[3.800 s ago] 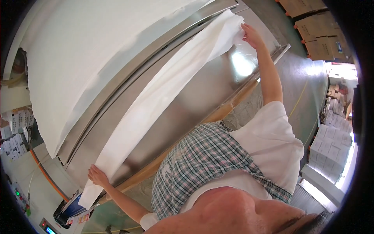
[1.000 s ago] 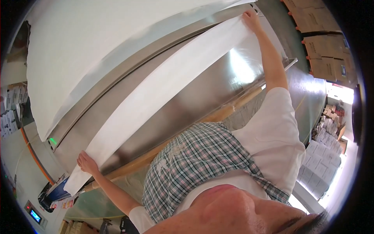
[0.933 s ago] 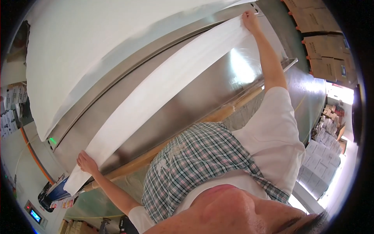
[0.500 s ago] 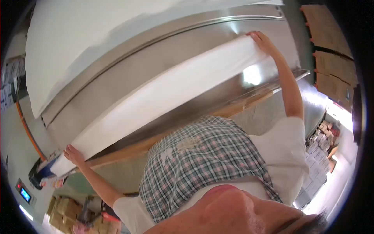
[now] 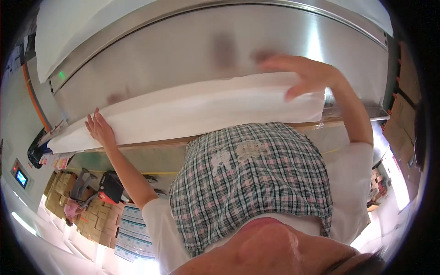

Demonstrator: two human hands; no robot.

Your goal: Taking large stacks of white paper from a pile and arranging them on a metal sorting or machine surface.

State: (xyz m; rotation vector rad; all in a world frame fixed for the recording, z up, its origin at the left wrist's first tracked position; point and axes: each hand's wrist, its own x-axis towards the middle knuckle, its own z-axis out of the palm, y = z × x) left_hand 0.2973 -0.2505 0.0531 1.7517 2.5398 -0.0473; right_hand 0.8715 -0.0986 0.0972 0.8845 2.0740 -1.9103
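Note:
A long white folded sheet (image 5: 197, 110) lies across the near part of a shiny metal work surface (image 5: 183, 50); whether it is cloth or paper I cannot tell. On its left part my left hand (image 5: 101, 131) rests with fingers spread. My right hand (image 5: 308, 74), a little blurred, is over the sheet's right end with thumb and fingers wide apart and nothing in it. Dark reflections of the hand show in the metal beyond. Another white sheet (image 5: 78, 32) hangs over the far left of the surface.
A raised metal rail (image 5: 151, 18) crosses the far side. Brown cartons (image 5: 405, 110) are stacked at the right, and more cartons (image 5: 98, 220) at the lower left near another person (image 5: 72, 210). A small wall screen (image 5: 21, 178) glows at the left.
My right hand has left the sheet's right end and opened. The sheet now lies closer to me, along the near edge. My left hand has flattened onto it, farther from its left tip.

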